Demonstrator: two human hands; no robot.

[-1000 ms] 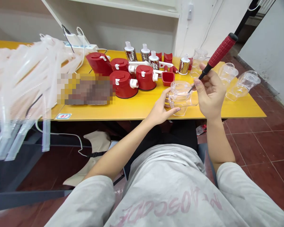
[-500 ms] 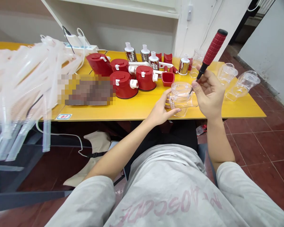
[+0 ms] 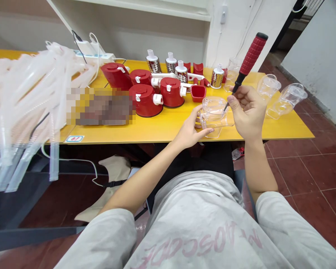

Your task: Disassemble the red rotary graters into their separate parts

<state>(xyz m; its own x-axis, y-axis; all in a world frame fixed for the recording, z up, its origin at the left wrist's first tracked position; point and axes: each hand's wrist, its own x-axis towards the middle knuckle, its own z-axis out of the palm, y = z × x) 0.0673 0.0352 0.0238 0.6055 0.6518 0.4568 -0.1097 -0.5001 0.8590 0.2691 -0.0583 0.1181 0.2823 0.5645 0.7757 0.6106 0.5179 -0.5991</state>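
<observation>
A clear plastic housing stands near the table's front edge, gripped from its left side by my left hand, thumb along the front. My right hand pinches the dark shaft of a screwdriver with a ribbed red handle and black end. The screwdriver leans up to the right, and its tip points down at the housing's right side. Whether the tip touches the plastic I cannot tell. Behind the housing sit a small red cup and red round bases with white fittings.
Metal grater drums with white necks stand at the back of the yellow table. More clear housings are on the right. Clear plastic sleeves pile up at left, beside a power strip. A blurred brown patch lies mid-left.
Both hands hold nearly the same pose. The screwdriver's handle has shifted very slightly left and up; the whole view has drifted a little.
</observation>
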